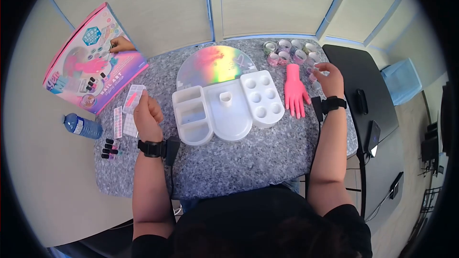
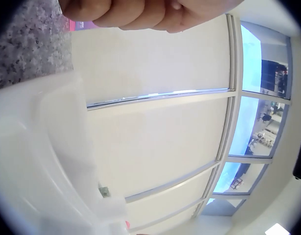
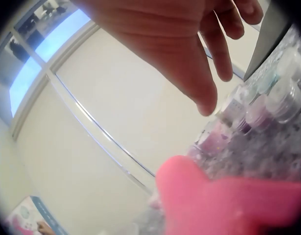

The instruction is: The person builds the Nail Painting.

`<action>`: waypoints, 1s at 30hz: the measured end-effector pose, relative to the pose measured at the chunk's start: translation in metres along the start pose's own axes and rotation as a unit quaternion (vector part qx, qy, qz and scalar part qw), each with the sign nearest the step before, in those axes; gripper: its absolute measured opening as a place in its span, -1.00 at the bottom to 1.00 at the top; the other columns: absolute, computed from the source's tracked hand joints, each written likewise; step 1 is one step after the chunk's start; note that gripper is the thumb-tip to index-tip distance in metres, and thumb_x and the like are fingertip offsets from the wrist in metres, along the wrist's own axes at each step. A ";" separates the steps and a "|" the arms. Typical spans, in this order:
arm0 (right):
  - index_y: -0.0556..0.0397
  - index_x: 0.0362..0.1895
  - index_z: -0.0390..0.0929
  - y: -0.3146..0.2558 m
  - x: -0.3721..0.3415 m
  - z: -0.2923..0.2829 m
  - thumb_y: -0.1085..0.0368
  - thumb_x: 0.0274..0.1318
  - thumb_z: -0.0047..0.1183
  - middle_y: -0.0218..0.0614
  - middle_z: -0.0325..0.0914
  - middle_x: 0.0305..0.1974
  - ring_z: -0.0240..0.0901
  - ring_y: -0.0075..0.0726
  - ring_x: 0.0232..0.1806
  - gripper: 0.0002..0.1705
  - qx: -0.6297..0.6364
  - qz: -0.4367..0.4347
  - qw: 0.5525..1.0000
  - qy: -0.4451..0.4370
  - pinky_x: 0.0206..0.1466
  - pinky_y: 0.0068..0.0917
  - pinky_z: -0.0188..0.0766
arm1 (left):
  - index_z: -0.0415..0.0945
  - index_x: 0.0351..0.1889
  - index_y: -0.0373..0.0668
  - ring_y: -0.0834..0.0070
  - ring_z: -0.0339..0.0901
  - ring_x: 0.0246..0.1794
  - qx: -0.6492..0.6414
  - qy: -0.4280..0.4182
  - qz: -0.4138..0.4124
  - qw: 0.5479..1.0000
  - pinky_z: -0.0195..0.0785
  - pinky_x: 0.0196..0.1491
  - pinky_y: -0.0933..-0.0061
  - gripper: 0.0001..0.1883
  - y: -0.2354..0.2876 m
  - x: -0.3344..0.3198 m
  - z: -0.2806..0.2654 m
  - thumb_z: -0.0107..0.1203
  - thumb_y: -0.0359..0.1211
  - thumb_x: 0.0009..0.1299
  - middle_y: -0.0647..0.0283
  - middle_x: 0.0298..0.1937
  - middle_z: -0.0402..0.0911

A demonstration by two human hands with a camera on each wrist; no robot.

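My right hand (image 1: pixel 330 80) reaches over several small clear jars (image 3: pixel 273 105) with pastel contents at the table's right side. Its thumb and fingers are bent and apart, with nothing visible between them. A pink model hand (image 1: pixel 293 91) lies just left of it, fingers toward me. My left hand (image 1: pixel 149 114) is held with curled fingers above the left side, and nothing shows in its grip. Beneath and beside it are a clear compartment case (image 1: pixel 136 89) with a pink piece (image 1: pixel 131 99) and a sticker sheet (image 1: pixel 118 122).
A white three-part organizer (image 1: pixel 232 114) stands mid-table before a round iridescent panel (image 1: pixel 215 64). More small round containers (image 1: pixel 284 45) cluster at the back right. On the left are a nail art box (image 1: pixel 91 62), a water bottle (image 1: pixel 82 126) and several black-capped polish bottles (image 1: pixel 109 149).
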State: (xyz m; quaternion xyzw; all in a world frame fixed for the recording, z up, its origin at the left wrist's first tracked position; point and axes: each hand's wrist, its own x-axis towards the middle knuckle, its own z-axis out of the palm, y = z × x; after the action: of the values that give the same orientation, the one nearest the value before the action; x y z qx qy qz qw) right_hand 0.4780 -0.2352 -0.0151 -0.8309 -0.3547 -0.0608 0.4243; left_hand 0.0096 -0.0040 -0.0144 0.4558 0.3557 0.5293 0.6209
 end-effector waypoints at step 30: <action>-0.06 -0.13 0.85 -0.062 -0.013 0.010 0.18 0.03 0.47 -0.14 0.73 -0.02 0.62 0.06 0.12 -0.71 -0.131 -0.070 0.986 -0.079 0.22 -0.09 0.53 | 0.35 0.57 -0.24 0.33 0.40 0.54 0.124 -0.234 -0.078 0.961 0.17 0.57 0.28 -0.43 -0.025 0.009 -0.015 0.10 -0.53 0.59 0.11 0.49 0.51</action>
State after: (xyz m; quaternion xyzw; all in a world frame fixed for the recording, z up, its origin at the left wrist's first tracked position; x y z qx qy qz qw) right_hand 0.4269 -0.2110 0.0142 -0.8549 -0.4332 -0.0700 0.2768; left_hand 0.0061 0.0072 -0.0428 0.6114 0.2980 0.3093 0.6646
